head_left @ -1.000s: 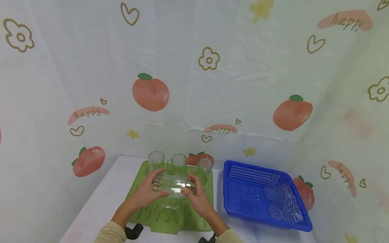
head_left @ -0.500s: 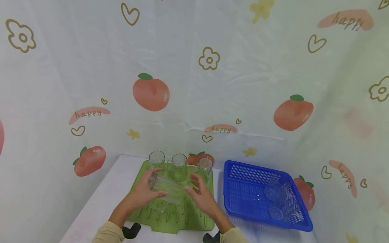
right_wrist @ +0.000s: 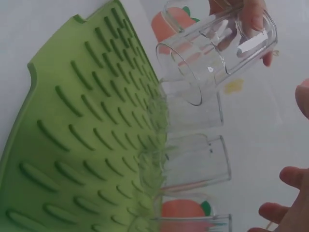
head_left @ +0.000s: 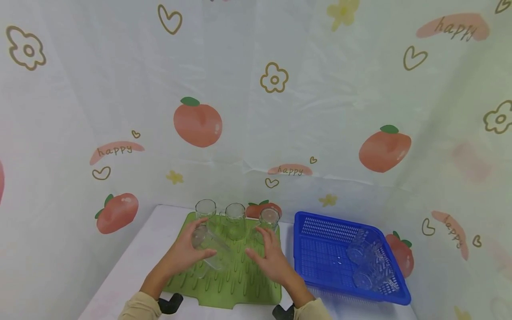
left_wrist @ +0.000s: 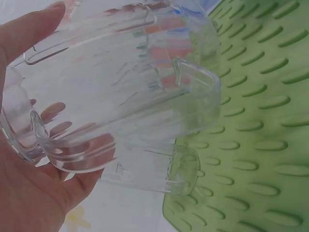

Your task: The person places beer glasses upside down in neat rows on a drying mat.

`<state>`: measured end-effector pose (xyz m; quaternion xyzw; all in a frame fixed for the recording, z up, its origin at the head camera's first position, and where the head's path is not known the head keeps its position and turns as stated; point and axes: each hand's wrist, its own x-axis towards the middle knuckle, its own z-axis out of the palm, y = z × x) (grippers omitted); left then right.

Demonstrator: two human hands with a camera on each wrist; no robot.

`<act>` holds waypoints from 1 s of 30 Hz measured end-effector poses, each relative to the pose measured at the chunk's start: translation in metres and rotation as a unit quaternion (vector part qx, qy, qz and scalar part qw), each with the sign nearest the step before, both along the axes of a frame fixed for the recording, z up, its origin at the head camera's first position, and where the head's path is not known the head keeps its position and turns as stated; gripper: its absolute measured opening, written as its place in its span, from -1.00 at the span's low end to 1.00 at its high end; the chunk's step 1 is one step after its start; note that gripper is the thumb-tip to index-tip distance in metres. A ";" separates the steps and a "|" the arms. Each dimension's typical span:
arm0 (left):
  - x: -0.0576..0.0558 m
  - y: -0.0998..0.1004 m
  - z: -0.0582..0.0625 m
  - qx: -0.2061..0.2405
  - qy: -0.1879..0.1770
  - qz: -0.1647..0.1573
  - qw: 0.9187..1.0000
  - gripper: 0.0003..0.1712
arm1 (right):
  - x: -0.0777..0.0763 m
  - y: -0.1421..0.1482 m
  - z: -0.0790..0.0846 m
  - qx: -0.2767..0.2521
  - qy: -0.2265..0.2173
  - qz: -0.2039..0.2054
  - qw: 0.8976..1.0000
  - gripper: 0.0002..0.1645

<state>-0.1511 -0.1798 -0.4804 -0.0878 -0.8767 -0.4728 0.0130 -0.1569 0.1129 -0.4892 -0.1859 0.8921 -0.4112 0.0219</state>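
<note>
Head view: the left hand wraps its fingers and thumb around the base end of a clear glass mug, which slants over a green mat with its mouth directed toward the mat. The right hand, near the mug, keeps an empty grip, its thumb well apart from its fingers. Three glass mugs stand in a row along the mat's far side. To the right on the tabletop, a blue basket contains further glassware. Left wrist view: the left grip's fingers show through the transparent wall. Right wrist view: the held mug is tilted, its round rim nearest the mat; right-hand fingertips appear at the frame's edge.
</note>
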 end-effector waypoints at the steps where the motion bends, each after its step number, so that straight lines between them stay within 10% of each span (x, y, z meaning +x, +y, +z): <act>1: 0.000 0.000 0.000 -0.003 0.001 0.001 1.000 0.16 | 0.000 0.000 -0.001 0.015 0.006 -0.003 1.000 -0.10; 10: 0.000 -0.002 0.000 -0.045 0.007 0.023 0.999 0.20 | 0.004 0.003 -0.003 0.098 0.038 -0.035 0.994 0.00; 20: -0.007 -0.006 -0.011 -0.082 0.088 0.054 0.991 0.11 | 0.004 0.013 0.000 0.112 0.042 -0.043 0.992 0.00; 30: -0.015 -0.011 -0.030 -0.102 0.094 0.073 0.988 0.02 | 0.004 0.025 0.005 0.104 0.053 -0.060 0.991 0.01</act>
